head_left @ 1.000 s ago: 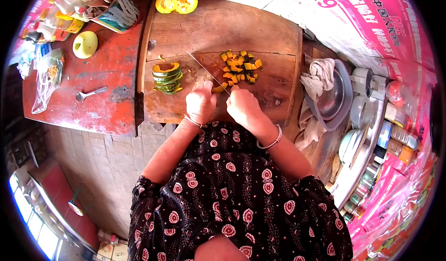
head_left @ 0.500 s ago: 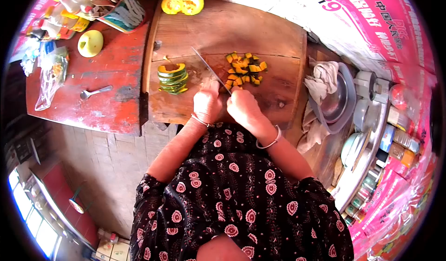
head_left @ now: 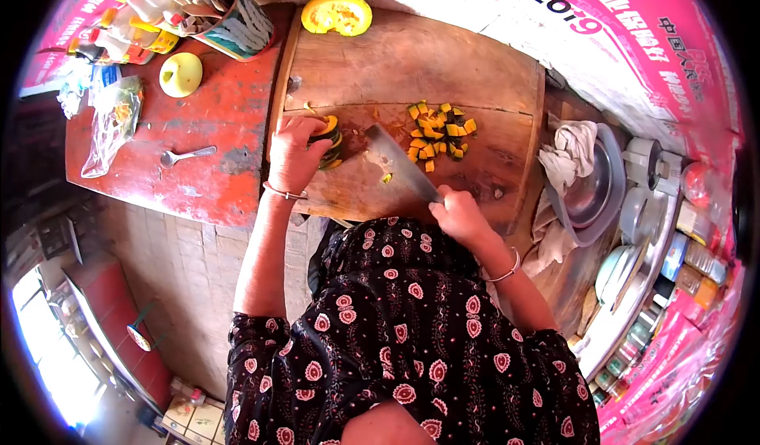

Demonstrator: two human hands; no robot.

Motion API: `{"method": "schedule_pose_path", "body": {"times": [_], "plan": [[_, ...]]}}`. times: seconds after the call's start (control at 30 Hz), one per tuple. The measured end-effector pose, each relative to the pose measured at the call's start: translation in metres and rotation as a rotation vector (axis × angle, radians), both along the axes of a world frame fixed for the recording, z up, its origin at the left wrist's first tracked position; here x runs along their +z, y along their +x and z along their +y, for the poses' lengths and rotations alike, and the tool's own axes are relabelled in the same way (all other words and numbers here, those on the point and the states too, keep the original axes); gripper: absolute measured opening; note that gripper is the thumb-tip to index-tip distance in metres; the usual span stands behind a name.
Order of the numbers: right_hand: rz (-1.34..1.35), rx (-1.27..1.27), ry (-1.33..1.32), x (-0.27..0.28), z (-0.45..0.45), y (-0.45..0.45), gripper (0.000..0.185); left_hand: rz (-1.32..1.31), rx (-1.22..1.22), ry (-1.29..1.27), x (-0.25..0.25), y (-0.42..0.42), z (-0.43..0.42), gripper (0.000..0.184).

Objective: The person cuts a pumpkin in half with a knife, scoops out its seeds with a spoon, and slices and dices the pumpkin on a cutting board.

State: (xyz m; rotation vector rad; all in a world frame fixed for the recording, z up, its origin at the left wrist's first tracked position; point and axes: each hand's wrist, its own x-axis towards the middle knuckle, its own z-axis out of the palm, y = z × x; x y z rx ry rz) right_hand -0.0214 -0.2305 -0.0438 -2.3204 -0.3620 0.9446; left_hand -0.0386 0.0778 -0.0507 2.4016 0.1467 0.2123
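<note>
My left hand [head_left: 293, 152] is over a stack of green-skinned pumpkin slices [head_left: 332, 135], its fingers curled round the near side and partly hiding them. In my right hand [head_left: 461, 219] is the handle of a broad-bladed kitchen knife [head_left: 404, 172]. Its blade lies slanted with the flat side showing, and small pumpkin bits cling to it. Chopped pumpkin cubes [head_left: 438, 135] sit in a loose pile on the wooden board [head_left: 380, 65], just beyond the blade. Half a pumpkin [head_left: 336, 15] rests cut side up at the board's far edge.
On the red table [head_left: 214, 128] at left are a pale round fruit [head_left: 180, 74], a spoon [head_left: 188, 155], a plastic bag [head_left: 113, 132], bottles and a container of utensils [head_left: 237, 25]. A basin [head_left: 594, 180] with a cloth [head_left: 571, 152] stands at right.
My left hand has moved from beside the blade leftward onto the pumpkin slices. My right hand has drawn the knife back to the right and tipped its blade flatter. The view has shifted slightly.
</note>
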Motion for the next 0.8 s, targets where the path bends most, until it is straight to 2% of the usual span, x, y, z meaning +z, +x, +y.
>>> {"method": "schedule_pose_path", "body": {"times": [0.23, 0.37, 0.47, 0.53, 0.7, 0.8], "plan": [[0.022, -0.179, -0.002, 0.000, -0.011, 0.021, 0.026, -0.030, -0.002, -0.142, 0.020, 0.013, -0.001, 0.029], [0.061, -0.237, 0.019, -0.001, -0.011, 0.024, 0.025, -0.149, -0.176, -0.052, 0.036, 0.019, -0.045, 0.028], [-0.167, -0.165, 0.079, -0.006, -0.013, 0.019, 0.015, -0.262, -0.328, 0.098, 0.005, 0.007, -0.083, 0.031], [-0.103, -0.172, 0.043, 0.007, -0.011, 0.021, 0.019, -0.225, -0.350, 0.161, -0.019, -0.001, -0.094, 0.033], [-0.174, -0.128, -0.008, 0.025, -0.005, 0.023, 0.019, -0.169, -0.219, 0.104, -0.017, -0.010, -0.091, 0.046], [-0.201, -0.046, -0.027, 0.030, 0.004, 0.024, 0.018, -0.116, -0.141, 0.106, -0.012, -0.011, -0.089, 0.042]]}}
